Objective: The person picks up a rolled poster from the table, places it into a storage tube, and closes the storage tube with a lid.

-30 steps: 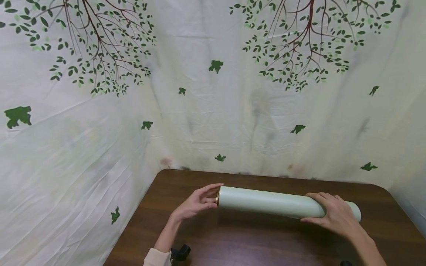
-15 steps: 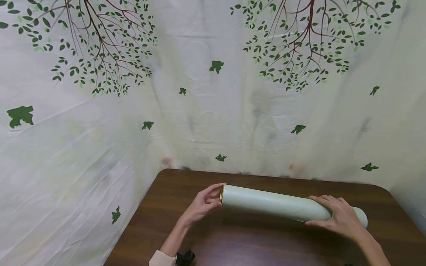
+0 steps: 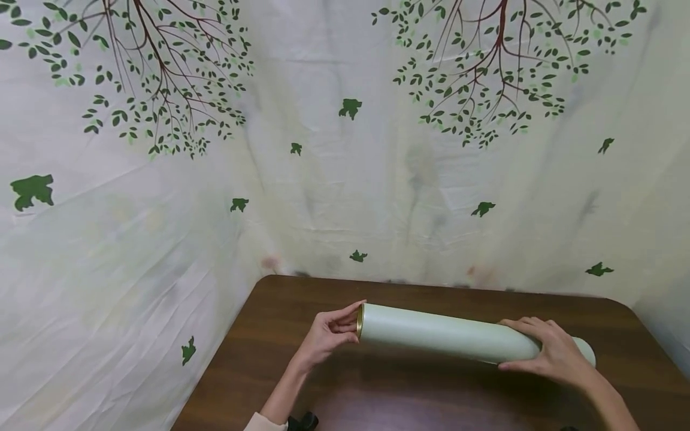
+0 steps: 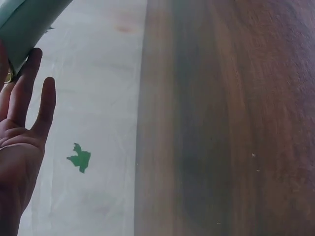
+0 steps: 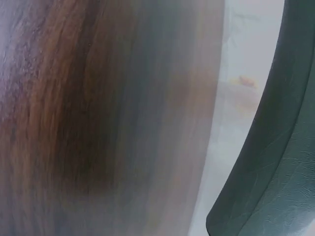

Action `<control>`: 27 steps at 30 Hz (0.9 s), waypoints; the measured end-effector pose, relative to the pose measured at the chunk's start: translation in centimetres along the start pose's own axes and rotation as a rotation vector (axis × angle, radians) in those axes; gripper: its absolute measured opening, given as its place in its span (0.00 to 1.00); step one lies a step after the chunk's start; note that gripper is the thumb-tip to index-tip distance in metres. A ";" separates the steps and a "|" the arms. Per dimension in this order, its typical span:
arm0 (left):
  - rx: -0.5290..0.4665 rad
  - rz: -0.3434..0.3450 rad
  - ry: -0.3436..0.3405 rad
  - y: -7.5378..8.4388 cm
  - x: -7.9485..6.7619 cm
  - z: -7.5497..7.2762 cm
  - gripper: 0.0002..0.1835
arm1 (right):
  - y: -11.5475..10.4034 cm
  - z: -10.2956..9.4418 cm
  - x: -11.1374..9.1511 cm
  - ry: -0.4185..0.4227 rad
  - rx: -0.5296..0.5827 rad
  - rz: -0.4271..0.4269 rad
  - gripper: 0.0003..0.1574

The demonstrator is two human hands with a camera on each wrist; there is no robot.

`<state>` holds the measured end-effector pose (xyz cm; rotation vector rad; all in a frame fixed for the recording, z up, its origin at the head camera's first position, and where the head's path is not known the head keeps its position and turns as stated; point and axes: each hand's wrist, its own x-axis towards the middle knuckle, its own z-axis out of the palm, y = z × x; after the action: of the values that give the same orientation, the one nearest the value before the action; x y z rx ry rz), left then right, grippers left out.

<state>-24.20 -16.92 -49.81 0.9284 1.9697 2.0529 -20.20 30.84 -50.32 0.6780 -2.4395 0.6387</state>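
A long pale green tube (image 3: 431, 328) with a gold rim at its left end is held above the table, its right end slightly lower in the head view. My left hand (image 3: 323, 338) holds the rimmed end between thumb and fingertips, the other fingers near the opening. My right hand (image 3: 557, 353) grips the tube near its far right end, thumb below and fingers over the top. In the left wrist view the tube (image 4: 27, 32) slants past the fingers of my left hand (image 4: 22, 132). A lengthwise seam shows on the tube (image 5: 280, 162) in the right wrist view, where my right hand is out of sight.
Beneath the tube lies a dark brown wooden table (image 3: 409, 389) with rounded back corners. Behind it and to the left hangs a pale cloth (image 3: 334, 191) printed with branches and green leaves. A black device (image 3: 304, 421) sits at my left wrist.
Both hands have moved a little to the right together with the tube, and its right end has dipped slightly. Lately the left end has come down a touch. The hold stays the same.
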 end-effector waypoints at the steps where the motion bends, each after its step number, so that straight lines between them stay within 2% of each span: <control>1: -0.001 0.004 0.004 0.0 0.0 0.0 0.39 | -0.1 0.0 0.0 -0.001 0.001 0.006 0.52; 3: 0.006 0.001 -0.011 0.4 0.0 -0.1 0.39 | -0.2 0.0 0.0 -0.004 -0.005 0.017 0.52; 8: 0.042 -0.054 -0.064 2.0 0.1 -0.7 0.39 | -0.5 0.1 -0.1 0.008 -0.030 0.016 0.51; 16: 0.131 -0.142 0.026 3.4 0.4 -0.3 0.33 | -0.6 0.4 0.8 0.036 -0.061 -0.023 0.52; 22: 0.144 -0.122 0.032 3.7 0.2 -0.7 0.33 | -0.3 0.4 2.0 0.058 -0.073 -0.098 0.53; 27: 0.149 -0.100 -0.014 4.0 0.5 -1.1 0.33 | -0.7 0.1 1.8 0.020 -0.053 -0.019 0.52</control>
<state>-24.00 -18.08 -45.82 0.8491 2.1395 1.8634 -21.15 29.66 -49.19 0.6704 -2.4199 0.5686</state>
